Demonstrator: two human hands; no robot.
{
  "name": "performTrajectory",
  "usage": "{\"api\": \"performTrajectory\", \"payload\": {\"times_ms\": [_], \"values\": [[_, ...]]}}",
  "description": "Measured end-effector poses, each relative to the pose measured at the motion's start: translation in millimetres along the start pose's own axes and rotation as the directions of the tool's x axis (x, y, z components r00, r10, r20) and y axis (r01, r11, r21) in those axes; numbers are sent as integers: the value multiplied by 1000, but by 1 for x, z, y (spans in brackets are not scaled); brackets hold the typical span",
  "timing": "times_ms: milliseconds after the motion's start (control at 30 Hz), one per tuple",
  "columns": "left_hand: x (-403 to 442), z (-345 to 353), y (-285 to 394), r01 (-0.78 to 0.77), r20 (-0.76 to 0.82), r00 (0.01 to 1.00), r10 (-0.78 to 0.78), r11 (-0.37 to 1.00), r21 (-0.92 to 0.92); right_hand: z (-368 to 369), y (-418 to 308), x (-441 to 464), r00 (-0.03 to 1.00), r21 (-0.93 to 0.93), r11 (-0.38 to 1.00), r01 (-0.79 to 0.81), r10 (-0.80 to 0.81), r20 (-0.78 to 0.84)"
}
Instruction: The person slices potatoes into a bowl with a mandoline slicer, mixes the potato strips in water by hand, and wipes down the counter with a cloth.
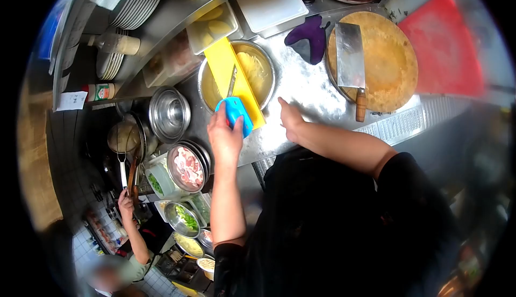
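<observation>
My left hand (224,138) is closed on a blue holder (235,115) at the lower end of a yellow slicer (224,67). The slicer lies slantwise across a metal bowl (269,63) with pale yellow slices (250,67) inside. Whatever is under the holder is hidden. To the right of the slicer, my right hand (291,119) hovers over or rests on the metal counter (301,82), a finger stretched out and nothing seen in it.
A cleaver (350,55) lies on the round wooden board (395,66) at the right, beside a red board (443,49). A purple cloth (308,38) is behind. Bowls of meat (188,166) and greens (185,219) stand left; another person's hand (126,205) holds a utensil at lower left.
</observation>
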State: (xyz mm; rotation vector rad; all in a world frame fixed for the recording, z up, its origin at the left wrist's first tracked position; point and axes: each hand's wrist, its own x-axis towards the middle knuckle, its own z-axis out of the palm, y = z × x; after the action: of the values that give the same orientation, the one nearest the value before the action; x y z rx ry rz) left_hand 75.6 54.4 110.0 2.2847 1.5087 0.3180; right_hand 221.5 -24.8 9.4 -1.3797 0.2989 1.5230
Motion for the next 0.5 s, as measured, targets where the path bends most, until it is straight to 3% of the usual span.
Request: {"api": "performTrajectory", "payload": {"times_ms": [33, 100, 133, 233, 333, 500], "values": [[1, 9, 0, -19, -10, 1000, 20, 998, 61, -3, 3, -3, 983, 30, 983, -182, 182, 24], [3, 31, -7, -57, -25, 998, 63, 982, 182, -2, 24, 13, 878, 3, 900, -436, 425, 219], [3, 38, -9, -89, -1, 996, 91, 974, 209, 1, 36, 18, 842, -3, 885, -466, 444, 306], [5, 44, 3, -169, 1, 983, 181, 914, 368, 19, 54, 27, 783, 110, 850, -516, 416, 462], [9, 53, 5, -142, 22, 989, 145, 908, 395, 29, 58, 27, 704, 303, 757, -579, 276, 654], [4, 56, -1, -159, 62, 987, 146, 922, 353, 40, 57, 7, 755, 463, 737, -492, 96, 649]]}}
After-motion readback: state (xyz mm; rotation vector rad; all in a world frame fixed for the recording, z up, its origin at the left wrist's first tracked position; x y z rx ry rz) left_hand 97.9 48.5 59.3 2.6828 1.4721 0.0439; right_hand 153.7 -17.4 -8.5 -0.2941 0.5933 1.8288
